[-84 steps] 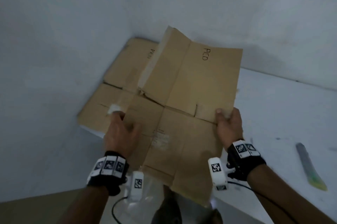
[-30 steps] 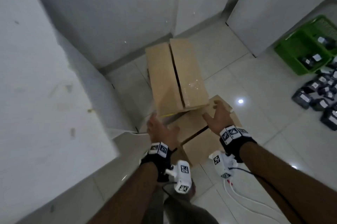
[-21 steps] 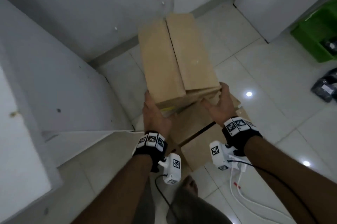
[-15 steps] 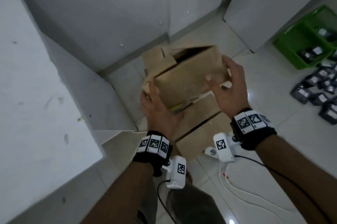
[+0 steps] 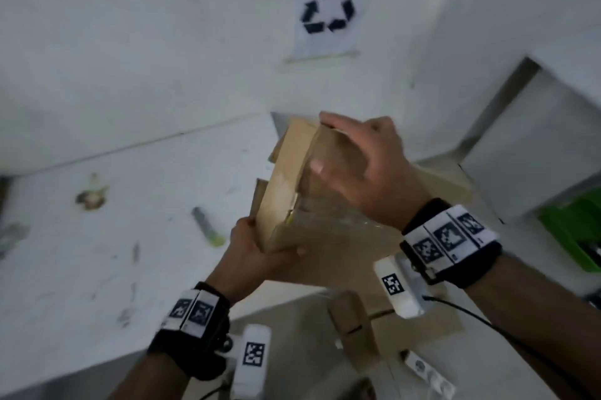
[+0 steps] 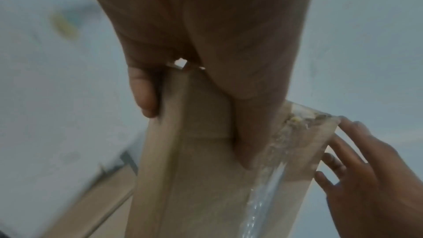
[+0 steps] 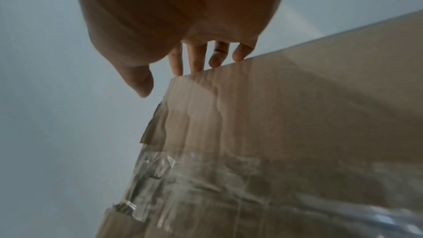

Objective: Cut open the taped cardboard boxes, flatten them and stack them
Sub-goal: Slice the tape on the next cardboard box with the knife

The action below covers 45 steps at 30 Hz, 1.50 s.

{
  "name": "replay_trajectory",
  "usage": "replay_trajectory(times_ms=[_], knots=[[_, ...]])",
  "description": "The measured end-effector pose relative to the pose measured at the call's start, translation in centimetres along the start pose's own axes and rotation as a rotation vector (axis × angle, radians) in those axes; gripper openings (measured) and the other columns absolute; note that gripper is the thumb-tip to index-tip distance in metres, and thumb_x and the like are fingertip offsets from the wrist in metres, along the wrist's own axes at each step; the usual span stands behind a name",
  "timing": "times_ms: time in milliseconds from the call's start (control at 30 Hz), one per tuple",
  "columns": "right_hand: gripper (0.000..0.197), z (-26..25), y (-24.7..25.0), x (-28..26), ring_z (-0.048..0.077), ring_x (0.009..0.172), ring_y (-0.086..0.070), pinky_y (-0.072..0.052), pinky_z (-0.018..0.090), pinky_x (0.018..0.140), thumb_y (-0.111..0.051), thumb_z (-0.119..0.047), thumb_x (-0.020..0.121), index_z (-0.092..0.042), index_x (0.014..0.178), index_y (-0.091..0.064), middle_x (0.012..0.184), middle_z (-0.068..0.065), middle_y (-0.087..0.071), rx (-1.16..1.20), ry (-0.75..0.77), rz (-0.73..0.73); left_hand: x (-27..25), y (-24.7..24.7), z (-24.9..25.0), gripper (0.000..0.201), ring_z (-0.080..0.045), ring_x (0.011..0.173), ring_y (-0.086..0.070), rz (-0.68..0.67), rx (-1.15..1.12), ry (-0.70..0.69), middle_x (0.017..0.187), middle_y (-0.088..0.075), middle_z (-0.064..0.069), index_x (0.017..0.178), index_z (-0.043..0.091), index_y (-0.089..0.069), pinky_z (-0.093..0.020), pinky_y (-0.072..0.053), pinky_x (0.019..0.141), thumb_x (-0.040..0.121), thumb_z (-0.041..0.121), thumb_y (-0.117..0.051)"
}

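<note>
The taped cardboard box [image 5: 325, 204] was held above the white surface [image 5: 97, 237], its lower corner clasped by the left hand [image 5: 257, 256] and its top covered by the right hand's [image 5: 364, 171] spread fingers [image 5: 328, 121], so a slip off the slick tape [image 7: 206, 184] was judged possible.

Each bare forearm wears a black fabric wristband [image 5: 450, 246] carrying white square-coded marker tiles. A white box-shaped wrist camera [image 5: 398, 287] hangs beneath (black cable trailing).

The cardboard box [image 5: 328, 204] has come up from the floor pile and is now carried over the white table [image 5: 97, 237]. The left hand [image 5: 260, 253] now cups its lower corner at 7 o'clock, and the right hand [image 5: 364, 171] has moved on top, fingers spread over the upper edge.
</note>
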State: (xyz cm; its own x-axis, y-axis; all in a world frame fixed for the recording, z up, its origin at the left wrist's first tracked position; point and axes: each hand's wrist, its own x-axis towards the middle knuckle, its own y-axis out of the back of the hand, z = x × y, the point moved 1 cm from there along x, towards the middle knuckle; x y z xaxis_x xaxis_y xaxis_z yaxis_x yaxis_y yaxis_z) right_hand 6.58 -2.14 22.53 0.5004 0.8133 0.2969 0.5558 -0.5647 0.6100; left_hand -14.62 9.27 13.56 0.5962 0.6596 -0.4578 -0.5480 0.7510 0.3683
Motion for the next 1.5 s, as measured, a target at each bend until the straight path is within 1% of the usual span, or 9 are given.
replay_trajectory(times_ms=[100,167,300,567,733,900,1000,1233,1500], knots=[[0.063,-6.7,-7.9,2.1,0.018,0.109,-0.043,-0.040,0.042,0.103,-0.068,-0.052,0.087,-0.036,0.145,-0.048,0.108,-0.033,-0.032,0.053,0.097,-0.243,-4.0,9.6,-4.1,0.107,-0.011,0.100,-0.067,0.072,-0.038,0.106,0.120,-0.064,0.004,0.131,0.018,-0.047,-0.021,-0.056,0.065,0.044,0.065,-0.087],[0.060,-9.7,-14.1,3.2,0.012,0.119,-0.043,-0.036,0.039,0.107,-0.066,-0.049,0.091,-0.031,0.145,-0.048,0.123,-0.035,-0.042,0.063,0.157,-0.420,-6.3,16.7,-7.8,0.097,-0.017,0.096,-0.072,0.084,-0.057,0.178,0.111,-0.073,0.001,0.120,0.019,-0.063,-0.042,-0.060,0.079,0.041,0.070,-0.088],[0.036,-13.0,-26.2,5.8,0.002,0.106,-0.054,-0.040,0.021,0.097,-0.062,-0.043,0.096,-0.026,0.129,-0.062,0.128,-0.011,-0.063,0.029,0.082,-0.591,-9.2,30.9,-15.9,0.086,-0.029,0.099,-0.074,0.029,-0.108,0.310,0.107,-0.078,-0.005,0.113,0.016,-0.073,-0.055,-0.054,0.098,0.044,0.063,-0.090],[0.056,-4.2,-43.1,7.3,0.033,0.125,-0.056,-0.046,0.033,0.095,-0.067,-0.034,0.094,-0.011,0.141,-0.048,0.134,0.015,-0.057,-0.622,-0.425,-0.874,-5.4,45.6,-29.5,0.109,-0.026,0.075,-0.067,0.065,-0.191,0.480,0.090,-0.074,-0.007,0.123,0.015,-0.063,-0.035,-0.059,0.063,0.035,0.073,-0.089],[0.044,-0.7,-45.1,5.3,0.043,0.107,-0.062,-0.052,0.044,0.085,-0.072,-0.016,0.087,-0.004,0.122,-0.047,0.120,0.026,-0.060,-0.658,-0.604,-0.681,-1.7,48.1,-35.3,0.104,-0.021,0.085,-0.071,0.085,-0.055,0.549,0.116,-0.071,-0.006,0.133,0.020,-0.055,-0.036,-0.056,0.071,0.054,0.087,-0.073],[0.029,-2.2,-42.6,6.6,0.040,0.101,-0.063,-0.052,0.041,0.082,-0.052,-0.019,0.100,-0.005,0.126,-0.055,0.117,0.022,-0.064,-0.456,-0.614,-0.494,1.3,47.4,-35.6,0.111,-0.030,0.136,-0.048,0.143,0.190,0.256,0.158,-0.038,-0.008,0.156,0.047,-0.016,-0.045,-0.046,0.105,0.068,0.073,-0.078],[0.026,-6.2,-39.8,7.9,0.035,0.081,-0.070,-0.055,0.041,0.071,-0.041,-0.015,0.105,-0.011,0.130,-0.050,0.113,0.017,-0.063,-0.164,-0.577,-0.373,3.4,45.6,-33.8,0.099,-0.032,0.133,-0.050,0.121,0.387,0.097,0.156,-0.037,-0.003,0.151,0.063,-0.001,-0.051,-0.045,0.107,0.077,0.077,-0.065],[0.010,-16.5,-37.2,7.7,0.007,0.060,-0.055,-0.043,0.019,0.059,-0.065,-0.026,0.097,-0.017,0.097,-0.062,0.077,0.000,-0.070,-0.010,-0.207,-0.520,5.8,37.3,-30.4,0.105,-0.042,0.120,-0.058,0.232,0.315,0.184,0.141,-0.046,-0.013,0.153,0.054,-0.005,-0.055,-0.049,0.099,0.073,0.075,-0.069],[0.025,-19.9,-45.6,5.5,0.023,0.068,-0.057,-0.046,0.037,0.060,-0.060,-0.043,0.097,-0.019,0.096,-0.055,0.073,0.000,-0.060,-0.292,-0.015,-0.737,5.0,36.9,-32.8,0.108,-0.026,0.130,-0.050,0.281,0.005,0.068,0.145,-0.048,0.000,0.152,0.058,-0.012,-0.050,-0.044,0.107,0.063,0.080,-0.070]])
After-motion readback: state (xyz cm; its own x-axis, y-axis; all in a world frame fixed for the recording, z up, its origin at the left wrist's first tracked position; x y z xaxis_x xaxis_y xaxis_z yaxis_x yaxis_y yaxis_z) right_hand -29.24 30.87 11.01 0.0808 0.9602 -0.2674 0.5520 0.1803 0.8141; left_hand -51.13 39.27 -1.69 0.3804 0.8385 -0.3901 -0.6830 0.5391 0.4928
